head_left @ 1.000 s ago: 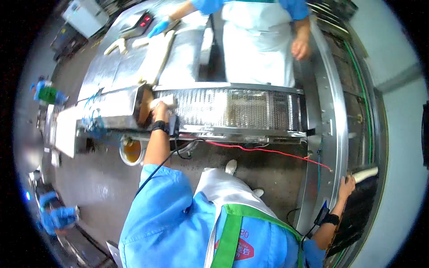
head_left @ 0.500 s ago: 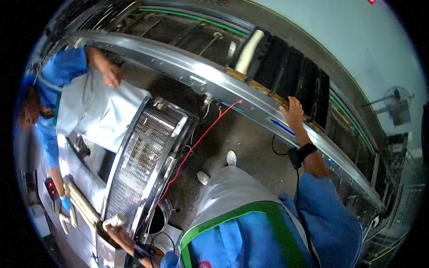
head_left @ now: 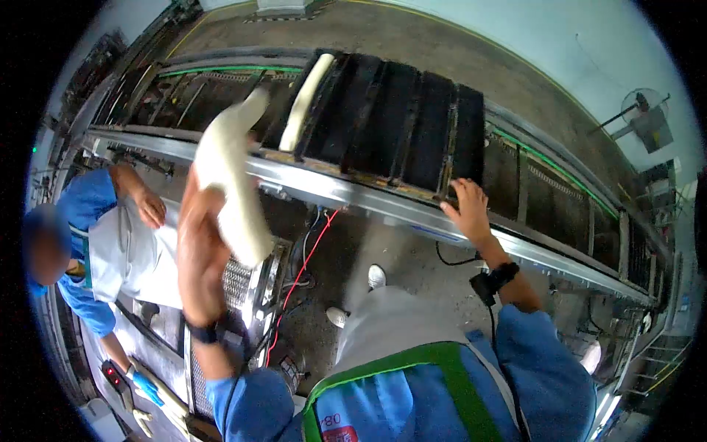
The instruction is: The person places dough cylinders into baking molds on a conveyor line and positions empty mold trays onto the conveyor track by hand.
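My left hand [head_left: 202, 247], blurred by motion, is raised in front of the conveyor. Its fingers wrap round a long, pale dough piece [head_left: 234, 173], which bends at its upper end. Beyond it lies a dark grooved tray [head_left: 398, 121] on the conveyor, with one dough strip [head_left: 305, 103] in its leftmost groove. At the tray's near right corner is my right hand [head_left: 470, 212], its fingers spread and resting on the edge, with nothing visible inside the palm.
A metal conveyor rail [head_left: 383, 199] crosses in front of me. At left, a co-worker in a white apron [head_left: 136, 250] stands by a table where more dough strips [head_left: 166, 398] lie near a blue-gloved hand [head_left: 147, 387]. A red cable [head_left: 302, 272] hangs beside a mesh belt [head_left: 237, 283].
My left hand has risen from the table at lower left to the conveyor, carrying the dough piece. The tray has shifted left along the conveyor; my right hand is now at its right corner.
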`<action>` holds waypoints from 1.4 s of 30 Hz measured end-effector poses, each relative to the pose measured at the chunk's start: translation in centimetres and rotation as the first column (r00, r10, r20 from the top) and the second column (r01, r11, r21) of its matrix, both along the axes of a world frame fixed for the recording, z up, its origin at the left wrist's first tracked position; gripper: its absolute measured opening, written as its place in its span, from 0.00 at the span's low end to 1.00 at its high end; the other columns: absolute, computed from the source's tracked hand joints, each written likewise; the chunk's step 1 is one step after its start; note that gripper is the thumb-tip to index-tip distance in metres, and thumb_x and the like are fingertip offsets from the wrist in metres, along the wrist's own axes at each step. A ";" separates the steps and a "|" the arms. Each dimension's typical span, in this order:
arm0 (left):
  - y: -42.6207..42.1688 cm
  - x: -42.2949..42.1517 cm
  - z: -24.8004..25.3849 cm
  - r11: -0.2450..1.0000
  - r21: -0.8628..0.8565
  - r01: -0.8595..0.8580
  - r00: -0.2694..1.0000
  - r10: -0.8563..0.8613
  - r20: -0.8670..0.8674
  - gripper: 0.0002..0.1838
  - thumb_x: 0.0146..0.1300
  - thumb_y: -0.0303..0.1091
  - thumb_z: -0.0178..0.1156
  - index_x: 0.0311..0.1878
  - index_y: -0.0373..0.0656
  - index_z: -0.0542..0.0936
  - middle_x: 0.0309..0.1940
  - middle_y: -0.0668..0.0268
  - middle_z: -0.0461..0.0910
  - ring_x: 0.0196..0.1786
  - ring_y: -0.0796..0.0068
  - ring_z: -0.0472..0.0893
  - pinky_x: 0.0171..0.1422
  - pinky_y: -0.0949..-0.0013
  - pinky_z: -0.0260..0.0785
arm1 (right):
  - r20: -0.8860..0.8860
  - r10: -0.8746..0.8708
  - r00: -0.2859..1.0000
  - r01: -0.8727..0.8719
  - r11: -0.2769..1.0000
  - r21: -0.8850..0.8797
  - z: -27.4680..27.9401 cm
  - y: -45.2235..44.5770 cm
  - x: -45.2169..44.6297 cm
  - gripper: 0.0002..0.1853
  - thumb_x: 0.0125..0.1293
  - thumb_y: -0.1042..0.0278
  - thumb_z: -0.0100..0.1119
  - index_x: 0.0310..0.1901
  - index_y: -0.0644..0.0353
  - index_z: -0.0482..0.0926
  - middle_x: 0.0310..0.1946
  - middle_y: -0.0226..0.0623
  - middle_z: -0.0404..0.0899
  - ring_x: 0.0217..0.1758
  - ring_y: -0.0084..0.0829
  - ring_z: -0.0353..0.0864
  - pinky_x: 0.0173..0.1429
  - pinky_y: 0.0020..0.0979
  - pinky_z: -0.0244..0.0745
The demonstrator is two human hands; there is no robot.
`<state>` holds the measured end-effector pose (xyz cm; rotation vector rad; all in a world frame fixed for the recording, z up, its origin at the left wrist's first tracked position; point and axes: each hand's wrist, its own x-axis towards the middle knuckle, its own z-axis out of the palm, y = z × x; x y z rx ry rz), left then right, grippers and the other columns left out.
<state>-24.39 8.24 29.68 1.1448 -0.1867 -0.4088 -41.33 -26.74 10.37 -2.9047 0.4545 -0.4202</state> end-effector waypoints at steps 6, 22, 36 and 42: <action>-18.5 8.1 -8.8 0.922 0.092 0.375 0.926 -0.378 0.009 0.17 0.47 0.27 0.49 0.42 0.35 0.64 0.34 0.60 0.69 0.38 0.69 0.72 0.42 0.70 0.65 | -0.031 0.209 0.977 -0.208 0.978 0.030 0.2 0.6 1.6 0.23 0.52 0.53 0.53 0.45 0.61 0.68 0.45 0.41 0.66 0.53 0.41 0.60 0.57 0.42 0.51; -20.7 5.8 -19.7 0.218 0.920 -0.326 0.728 -0.563 0.391 0.19 0.49 0.30 0.52 0.48 0.52 0.69 0.44 0.55 0.68 0.41 0.56 0.73 0.41 0.64 0.69 | 0.056 0.350 0.935 -0.353 0.934 0.053 -0.1 4.2 7.9 0.14 0.48 0.66 0.57 0.36 0.65 0.72 0.34 0.42 0.73 0.43 0.39 0.69 0.53 0.37 0.56; -8.3 -0.3 -19.5 0.479 0.709 -0.518 0.565 -0.431 0.704 0.19 0.41 0.31 0.55 0.42 0.41 0.71 0.46 0.57 0.68 0.52 0.59 0.65 0.53 0.62 0.59 | 0.050 0.439 0.897 -0.436 0.897 -0.073 -1.8 7.3 10.7 0.13 0.46 0.70 0.57 0.35 0.64 0.72 0.44 0.50 0.70 0.50 0.45 0.66 0.54 0.41 0.58; 11.6 -11.8 -23.5 0.281 0.860 -0.427 0.860 -0.169 0.482 0.25 0.40 0.31 0.61 0.46 0.44 0.69 0.48 0.57 0.66 0.53 0.57 0.63 0.56 0.59 0.57 | 0.003 0.460 0.888 -0.455 0.880 -0.136 -1.6 8.1 12.1 0.15 0.54 0.69 0.51 0.41 0.70 0.69 0.47 0.50 0.67 0.56 0.43 0.61 0.54 0.41 0.58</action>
